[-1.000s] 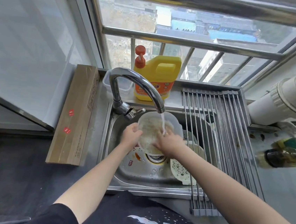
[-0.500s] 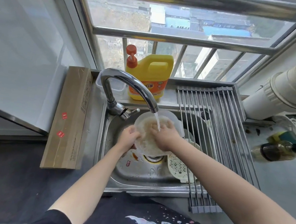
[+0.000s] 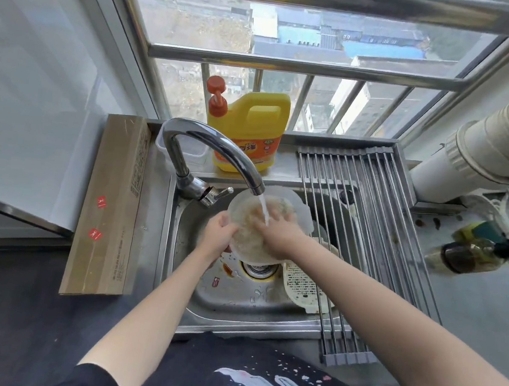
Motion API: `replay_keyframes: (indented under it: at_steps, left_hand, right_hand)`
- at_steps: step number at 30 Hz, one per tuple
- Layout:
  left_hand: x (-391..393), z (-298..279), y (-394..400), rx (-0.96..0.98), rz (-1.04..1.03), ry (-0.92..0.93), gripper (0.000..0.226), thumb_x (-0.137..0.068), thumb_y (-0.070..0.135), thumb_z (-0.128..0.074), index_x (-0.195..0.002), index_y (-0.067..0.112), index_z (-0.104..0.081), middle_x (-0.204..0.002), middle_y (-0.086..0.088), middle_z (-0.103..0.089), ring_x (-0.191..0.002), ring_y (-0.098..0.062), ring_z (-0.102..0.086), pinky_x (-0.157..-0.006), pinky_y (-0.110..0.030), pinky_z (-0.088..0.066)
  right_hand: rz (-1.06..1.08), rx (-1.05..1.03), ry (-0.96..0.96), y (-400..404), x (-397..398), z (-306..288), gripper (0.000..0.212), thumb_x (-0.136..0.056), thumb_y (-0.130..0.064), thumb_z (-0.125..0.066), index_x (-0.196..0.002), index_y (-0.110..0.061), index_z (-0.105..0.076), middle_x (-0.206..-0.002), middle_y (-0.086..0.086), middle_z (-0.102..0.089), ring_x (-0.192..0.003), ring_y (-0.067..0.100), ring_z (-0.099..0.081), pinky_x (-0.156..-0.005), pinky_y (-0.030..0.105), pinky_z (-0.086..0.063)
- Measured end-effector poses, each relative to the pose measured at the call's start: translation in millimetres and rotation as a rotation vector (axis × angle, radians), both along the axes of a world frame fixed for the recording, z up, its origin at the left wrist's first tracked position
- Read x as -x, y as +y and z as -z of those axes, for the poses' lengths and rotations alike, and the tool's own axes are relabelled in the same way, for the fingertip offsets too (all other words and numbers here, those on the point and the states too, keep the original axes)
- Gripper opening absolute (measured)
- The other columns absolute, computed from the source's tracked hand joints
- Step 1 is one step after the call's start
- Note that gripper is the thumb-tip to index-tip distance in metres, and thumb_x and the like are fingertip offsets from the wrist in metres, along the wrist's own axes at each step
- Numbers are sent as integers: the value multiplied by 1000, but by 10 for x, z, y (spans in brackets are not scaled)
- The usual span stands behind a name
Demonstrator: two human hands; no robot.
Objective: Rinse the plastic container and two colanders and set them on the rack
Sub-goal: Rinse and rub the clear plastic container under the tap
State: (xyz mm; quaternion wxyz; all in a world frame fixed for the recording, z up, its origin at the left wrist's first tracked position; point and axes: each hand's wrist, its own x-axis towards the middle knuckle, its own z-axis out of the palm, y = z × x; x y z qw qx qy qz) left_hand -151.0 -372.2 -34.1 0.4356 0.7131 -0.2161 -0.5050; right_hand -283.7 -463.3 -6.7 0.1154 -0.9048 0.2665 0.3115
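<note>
A barred window fills the top of the frame, and below it a steel sink [image 3: 181, 282] sits at the centre. One curved chrome tap [image 3: 216, 154] pours a thin stream of water into a round, translucent plastic container [image 3: 249, 242] held tilted over the drain. The left hand [image 3: 219, 231] grips the container's left rim, fingers curled around the edge. The right hand [image 3: 277, 231] lies inside the bowl with fingers spread fairly wide and flat against the cloudy inner wall, under the stream. One pale, perforated colander [image 3: 301, 289] lies in the sink bottom, lower right of the container, partly under the rack [image 3: 365, 236]; a second one cannot be made out. The rack is a mat of parallel steel rods across the sink's right side. Behind the tap stand one yellow jug of dish soap [image 3: 250, 132] with an orange pump and one clear tub [image 3: 188, 148]. A long cardboard box [image 3: 107, 208] lies at the left.
</note>
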Motion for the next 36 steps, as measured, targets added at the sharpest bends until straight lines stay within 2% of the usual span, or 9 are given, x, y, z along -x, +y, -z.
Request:
replay_keyframes:
  at_steps: [2, 5, 10, 15, 18, 20, 24, 31, 36]
  left_hand:
    - [-4, 15, -26, 0, 19, -58, 11, -83, -2, -54, -83, 9, -55, -79, -6, -55, -77, -20, -53, -70, -35, -46]
    - [-51, 37, -38, -29, 65, -138, 18, -79, 11, -54, -97, 16, -56, -93, -4, -57, -86, -17, -52, -80, -38, -46]
    - [-54, 60, -50, -14, 76, -226, 17, -69, 22, -48, -87, 23, -48, -84, -1, -49, -77, -11, -44, -71, -34, -38]
    - [-11, -113, -25, 21, 40, -291, 16, -80, 4, -46, -75, 17, -39, -72, -3, -36, -67, -13, -32, -62, -30, -29]
    - [43, -187, 19, 49, -27, -368, 30, -84, -2, -44, -66, 15, -26, -64, 0, -26, -58, -13, -24, -56, -26, -22]
    - [80, -228, 14, 65, -64, -411, 33, -85, -2, -44, -64, 15, -25, -63, 1, -25, -56, -13, -23, -55, -27, -21]
    - [119, -263, -18, 74, -69, -444, 30, -88, 0, -44, -67, 14, -29, -61, 3, -28, -54, -11, -24, -51, -21, -22]
    - [107, -213, -14, 105, -79, -411, 29, -88, 0, -45, -65, 12, -31, -61, 2, -25, -54, -13, -23, -56, -28, -24]
    - [152, -266, -42, 164, -121, -463, 32, -88, 1, -45, -63, 15, -33, -57, 4, -25, -52, -12, -23, -53, -29, -23]
  right_hand:
    - [-79, -151, 3, 75, 40, -30, 70, -95, -16, -46, -153, -28, -9, -161, 1, -7, -147, 26, -9, -119, 51, -5]
    - [-70, 23, -81, -98, 165, 24, 65, -97, -15, -43, -153, -26, -11, -161, 4, -8, -147, 21, -8, -119, 41, -9]
    - [-178, -136, -70, 45, 140, 91, 62, -96, -13, -45, -150, -35, -23, -160, -7, -14, -146, 22, -17, -118, 45, -19]
    - [28, 149, -37, 83, 176, 124, 65, -94, -9, -47, -151, -4, -14, -148, 18, -39, -137, 29, -37, -117, 44, -20]
    - [1, 69, -21, 102, 259, 138, 40, -100, -26, -35, -136, -13, -47, -119, 3, -66, -115, 19, -58, -116, 39, -18]
    - [-31, 137, -12, 70, 317, 139, 45, -101, -40, -28, -128, -17, -56, -123, 1, -64, -126, 17, -51, -120, 41, -4]
    - [52, -109, -80, 261, 306, 110, 68, -97, -60, -14, -142, -19, -42, -143, 6, -48, -138, 20, -37, -120, 47, -4]
    - [-4, -119, -59, 193, 343, 25, 71, -94, -65, -13, -144, -21, -38, -141, 7, -51, -142, 23, -29, -118, 48, 11]
    - [137, -192, -215, 306, 277, -42, 70, -93, -64, -31, -150, -25, -24, -144, 6, -47, -136, 25, -39, -117, 45, -18]
